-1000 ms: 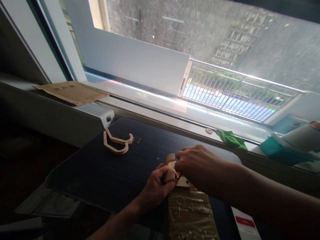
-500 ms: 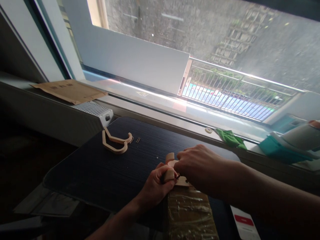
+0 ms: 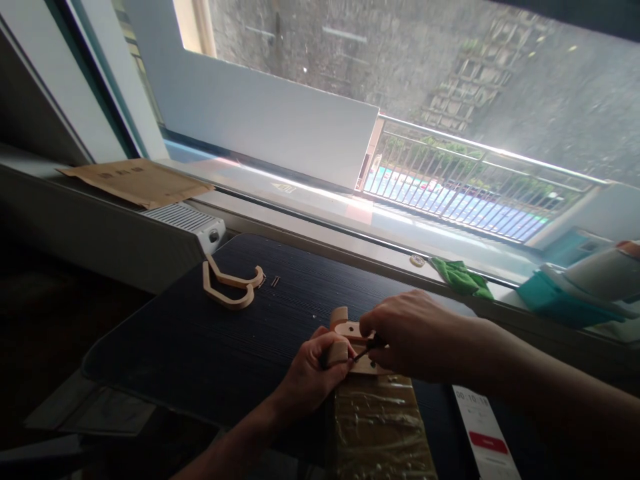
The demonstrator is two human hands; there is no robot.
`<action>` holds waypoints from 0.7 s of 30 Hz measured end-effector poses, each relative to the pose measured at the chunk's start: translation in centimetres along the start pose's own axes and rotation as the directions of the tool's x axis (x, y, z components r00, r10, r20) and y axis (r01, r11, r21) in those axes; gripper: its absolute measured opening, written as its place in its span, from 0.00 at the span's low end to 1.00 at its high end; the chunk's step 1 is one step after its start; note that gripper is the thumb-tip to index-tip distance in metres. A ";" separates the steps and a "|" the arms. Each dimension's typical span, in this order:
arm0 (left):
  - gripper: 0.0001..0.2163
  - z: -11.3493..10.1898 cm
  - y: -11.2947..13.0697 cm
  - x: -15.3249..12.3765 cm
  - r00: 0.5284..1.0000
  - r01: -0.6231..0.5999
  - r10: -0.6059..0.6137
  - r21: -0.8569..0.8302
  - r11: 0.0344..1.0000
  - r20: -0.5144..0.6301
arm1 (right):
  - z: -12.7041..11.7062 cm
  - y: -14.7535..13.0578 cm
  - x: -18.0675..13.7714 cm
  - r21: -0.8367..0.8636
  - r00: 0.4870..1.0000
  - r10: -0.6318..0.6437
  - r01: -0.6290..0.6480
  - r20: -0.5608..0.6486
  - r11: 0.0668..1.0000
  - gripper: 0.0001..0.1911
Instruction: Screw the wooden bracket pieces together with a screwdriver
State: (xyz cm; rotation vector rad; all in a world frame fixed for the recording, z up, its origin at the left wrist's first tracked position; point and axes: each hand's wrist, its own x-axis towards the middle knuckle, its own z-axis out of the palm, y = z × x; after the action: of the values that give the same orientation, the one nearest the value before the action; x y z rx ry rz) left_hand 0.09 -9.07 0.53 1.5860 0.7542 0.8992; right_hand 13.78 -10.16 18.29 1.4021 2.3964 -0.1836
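Note:
My left hand (image 3: pixel 313 373) is closed around a small wooden piece (image 3: pixel 347 332), pressing it on top of a tape-wrapped block (image 3: pixel 380 427) at the near edge of the dark table (image 3: pixel 210 347). Just to its right, my right hand (image 3: pixel 407 333) pinches a thin dark tool (image 3: pixel 367 348) whose tip meets the wooden piece. Two curved wooden hooks (image 3: pixel 227 285) lie on the table's far left, with tiny dark screws (image 3: pixel 274 281) beside them.
A window sill runs behind the table, with a green cloth (image 3: pixel 460 277), a teal and white object (image 3: pixel 575 287) and a small round item (image 3: pixel 416 261). A brown envelope (image 3: pixel 135 181) lies on a white heater (image 3: pixel 190 223). A white card with red print (image 3: pixel 483 433) sits at the lower right.
My right hand has shifted slightly to the right, uncovering more of the wooden piece and the dark tool. The left hand keeps its grip in place.

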 end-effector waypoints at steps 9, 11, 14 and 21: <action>0.03 0.2 -0.5 -0.1 1.000 -0.005 0.005 -0.014 1.000 -0.006 | 0.3 0.1 0.1 -0.110 0.999 -0.039 0.038 -0.006 0.993 0.08; 0.01 0.2 -0.5 0.0 1.000 -0.004 0.004 -0.009 1.000 -0.012 | 0.4 0.1 0.0 -0.102 1.000 0.001 0.000 0.005 0.995 0.09; 0.01 0.2 -0.3 0.0 1.000 -0.013 0.013 -0.015 1.000 -0.017 | 0.0 -0.4 0.1 -0.120 0.998 0.044 -0.038 0.046 0.992 0.08; 0.02 0.1 -0.1 0.0 1.000 -0.008 0.008 -0.025 1.000 -0.027 | -0.8 -0.6 1.0 -0.064 0.992 -0.105 0.109 0.064 0.992 0.06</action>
State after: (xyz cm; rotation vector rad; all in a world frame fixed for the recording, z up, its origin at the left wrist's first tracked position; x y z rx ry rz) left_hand 0.15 -9.09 0.43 1.5585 0.7525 0.9339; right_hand 12.65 -9.37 18.58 1.2218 2.4062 -0.1682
